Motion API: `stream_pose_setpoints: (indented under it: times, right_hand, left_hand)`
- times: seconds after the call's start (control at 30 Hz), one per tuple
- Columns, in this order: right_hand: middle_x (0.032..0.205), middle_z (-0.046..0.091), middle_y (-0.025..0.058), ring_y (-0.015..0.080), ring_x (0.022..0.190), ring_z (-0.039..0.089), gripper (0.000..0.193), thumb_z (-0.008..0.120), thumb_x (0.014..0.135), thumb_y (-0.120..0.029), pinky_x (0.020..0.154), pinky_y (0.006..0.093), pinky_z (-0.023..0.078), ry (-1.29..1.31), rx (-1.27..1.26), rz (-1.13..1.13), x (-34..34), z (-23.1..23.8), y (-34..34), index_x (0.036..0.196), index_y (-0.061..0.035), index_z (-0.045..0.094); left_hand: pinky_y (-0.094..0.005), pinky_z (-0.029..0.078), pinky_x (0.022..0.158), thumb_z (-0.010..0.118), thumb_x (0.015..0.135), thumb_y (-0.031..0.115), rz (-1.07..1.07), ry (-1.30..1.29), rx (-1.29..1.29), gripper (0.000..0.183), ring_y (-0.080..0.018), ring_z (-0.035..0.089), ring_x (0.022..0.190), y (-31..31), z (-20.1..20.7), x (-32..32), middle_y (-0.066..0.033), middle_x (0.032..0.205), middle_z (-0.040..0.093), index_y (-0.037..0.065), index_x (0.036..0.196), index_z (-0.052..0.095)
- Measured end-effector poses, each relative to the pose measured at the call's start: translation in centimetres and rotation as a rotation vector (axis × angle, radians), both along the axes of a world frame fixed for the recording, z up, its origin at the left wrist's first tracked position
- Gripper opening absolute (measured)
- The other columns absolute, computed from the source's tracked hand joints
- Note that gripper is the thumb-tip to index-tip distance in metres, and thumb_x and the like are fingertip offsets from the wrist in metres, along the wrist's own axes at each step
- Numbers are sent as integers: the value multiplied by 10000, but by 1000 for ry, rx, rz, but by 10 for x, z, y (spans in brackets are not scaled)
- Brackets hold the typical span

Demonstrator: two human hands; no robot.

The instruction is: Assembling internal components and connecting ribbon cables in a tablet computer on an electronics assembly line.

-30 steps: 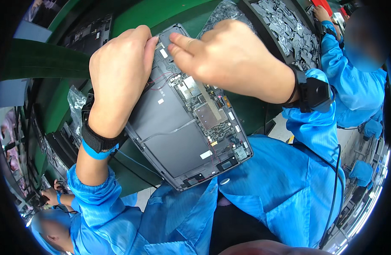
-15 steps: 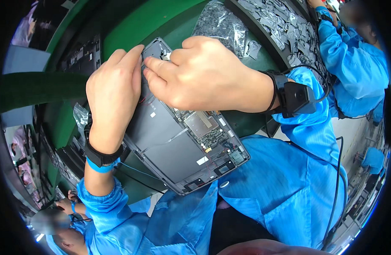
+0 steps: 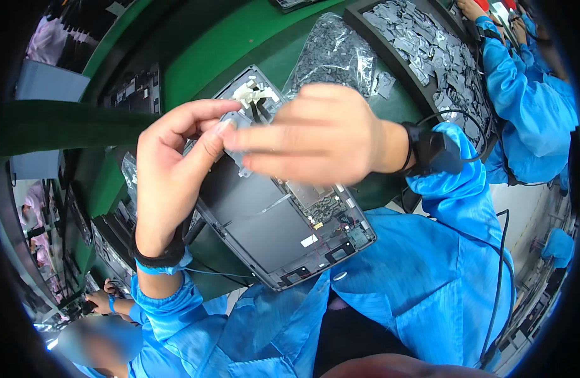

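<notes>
In front of me lies an opened, dark grey device casing (image 3: 258,214) with a circuit board (image 3: 328,208) exposed along its right side. My left hand (image 3: 176,154) is raised over its far left part, thumb and forefinger pinching a small grey flat piece (image 3: 244,167). My right hand (image 3: 321,135) is smeared by motion, its fingers reaching to the same piece; whether they grip it cannot be made out. Crumpled white bits (image 3: 255,93) sit at the casing's far end, partly beside my fingers.
A black tray (image 3: 422,53) piled with grey flat pieces stands at the far right. Beside it lies a clear plastic bag (image 3: 334,57) of dark small parts. Another dark casing (image 3: 139,88) is at far left. Cables run from my wrists. People in blue sleeves (image 3: 523,94) work nearby.
My hands have come off the casing's far end, and a grey flat piece now shows in my left fingers. The white bits are uncovered. My right hand has shifted slightly nearer to me.
</notes>
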State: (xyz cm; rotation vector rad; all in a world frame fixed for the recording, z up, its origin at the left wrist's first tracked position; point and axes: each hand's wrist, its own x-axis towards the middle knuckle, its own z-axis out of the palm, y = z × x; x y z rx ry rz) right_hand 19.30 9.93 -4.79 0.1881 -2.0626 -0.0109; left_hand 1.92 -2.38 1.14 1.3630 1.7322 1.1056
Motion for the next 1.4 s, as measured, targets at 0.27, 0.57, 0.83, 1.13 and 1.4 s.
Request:
stream_pose_setpoints:
  times: [0.27,0.57,0.83,1.13,1.4]
  right_hand:
    - [728,652,163,350,712,661,292,652,857,-235,633,447,520,-487,-673,-308,-17,14,21,1032,-10,590]
    - [725,635,237,426,736,639,188,584,847,-157,678,501,515,-492,-599,-306,-31,8,26,839,27,623]
    - [766,656,232,399,726,658,265,566,832,-194,690,453,530,-587,-865,-241,-28,17,32,903,22,702]
    - [695,619,241,415,697,636,182,627,761,-139,645,474,520,-448,-514,-352,-41,7,29,745,42,640]
    - [888,639,48,239,707,615,280,746,676,-95,579,338,506,-142,-171,-22,3,22,10,949,-91,684]
  left_hand:
    - [-190,436,667,662,910,99,21,-132,-10,196,-27,523,717,0,-10,-9,42,769,617,-21,1059,704]
    - [-195,447,680,627,945,135,-77,-92,-76,230,-33,563,758,-1,-17,-19,16,858,663,-17,1110,675]
    - [-196,443,640,623,949,162,-93,-80,-94,248,-35,530,699,2,-14,-18,18,837,656,-17,1108,685]
    - [-196,438,621,622,942,150,-104,-56,-81,246,-37,514,675,9,-11,-15,28,808,633,-16,1113,682]
    - [-190,411,561,629,927,141,-98,-122,-119,285,-29,503,607,13,-13,-16,38,739,603,-20,1162,641]
